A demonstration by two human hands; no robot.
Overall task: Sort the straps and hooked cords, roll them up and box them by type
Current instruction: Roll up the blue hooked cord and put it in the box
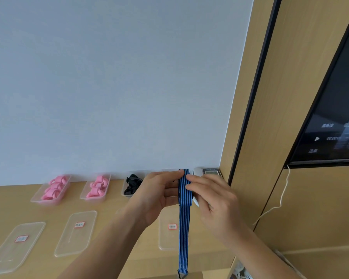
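Left hand and right hand both pinch a partly rolled blue striped strap above the counter; its tail hangs down. Pink rolls sit boxed.

Both forearms show bare, with no sleeve edge anywhere on them. The left hand and the right hand wear nothing: no glove, ring or watch.
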